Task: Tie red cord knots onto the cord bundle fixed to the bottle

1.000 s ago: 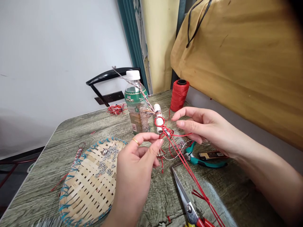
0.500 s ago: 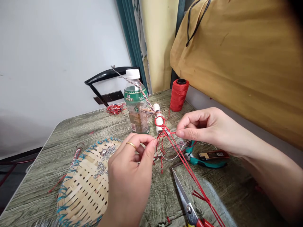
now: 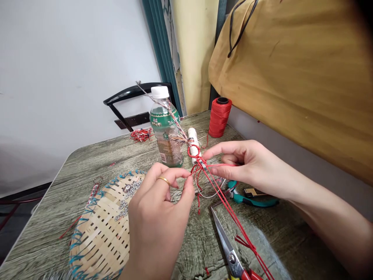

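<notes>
My left hand (image 3: 161,206), a gold ring on one finger, pinches a thin red cord end between thumb and fingertips. To the right of the knot, my right hand (image 3: 250,163) has a red cord running along its thumb into the curled fingers. Its index fingertip and thumb are a little apart, next to the small silver beads (image 3: 203,165) at the knot. Above them is a red cord loop (image 3: 190,151), attached to a multicoloured twisted string (image 3: 174,116). Taut red cords (image 3: 254,249) run from the knot towards me.
A drink bottle (image 3: 165,134), a white thread spool (image 3: 192,134) and a red thread spool (image 3: 220,118) stand behind. Scissors (image 3: 227,245) and teal-handled pliers (image 3: 256,202) lie at right. On the left, a woven tray (image 3: 99,237) holds several silver beads.
My right hand has moved left to the knot, and its index finger has reached out over the beads. The left hand keeps its pinch and has shifted only slightly.
</notes>
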The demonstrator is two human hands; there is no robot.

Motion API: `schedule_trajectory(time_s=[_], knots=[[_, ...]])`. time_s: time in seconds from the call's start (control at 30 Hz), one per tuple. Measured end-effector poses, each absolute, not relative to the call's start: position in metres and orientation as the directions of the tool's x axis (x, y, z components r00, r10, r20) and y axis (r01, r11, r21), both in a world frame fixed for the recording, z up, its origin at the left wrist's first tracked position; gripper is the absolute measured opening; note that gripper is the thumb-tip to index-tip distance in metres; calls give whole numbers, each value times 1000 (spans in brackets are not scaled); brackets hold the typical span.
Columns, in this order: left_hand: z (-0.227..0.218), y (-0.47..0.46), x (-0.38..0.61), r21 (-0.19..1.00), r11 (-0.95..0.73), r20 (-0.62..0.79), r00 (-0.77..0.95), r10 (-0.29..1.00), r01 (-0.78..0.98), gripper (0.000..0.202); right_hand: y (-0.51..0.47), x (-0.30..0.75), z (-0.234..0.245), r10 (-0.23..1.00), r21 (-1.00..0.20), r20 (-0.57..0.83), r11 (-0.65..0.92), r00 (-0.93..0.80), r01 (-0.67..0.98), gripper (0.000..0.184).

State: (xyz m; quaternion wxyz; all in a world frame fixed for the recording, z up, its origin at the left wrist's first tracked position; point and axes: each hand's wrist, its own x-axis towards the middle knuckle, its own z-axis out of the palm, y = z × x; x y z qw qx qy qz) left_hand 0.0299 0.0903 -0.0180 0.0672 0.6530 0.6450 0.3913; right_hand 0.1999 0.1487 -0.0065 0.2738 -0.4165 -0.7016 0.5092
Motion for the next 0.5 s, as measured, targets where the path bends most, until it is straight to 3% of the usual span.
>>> schedule_trajectory(time_s=[0.07,0.13,0.3,0.5], knots=[[-20,90,30,591,-127,420,-169,892,796,5,148,199,-9,874,-941,-24,144,-485,306,17],[-19,89,33,680,-83,365,-239,900,729,5,149,198,-10,883,-938,-22,145,-469,316,17],[-13,89,44,921,-65,234,-411,881,384,5,148,199,-9,883,-933,-45,130,-467,335,15],[-23,92,47,991,-127,129,-440,889,34,18,145,198,-6,883,-955,-58,87,-466,284,8]])
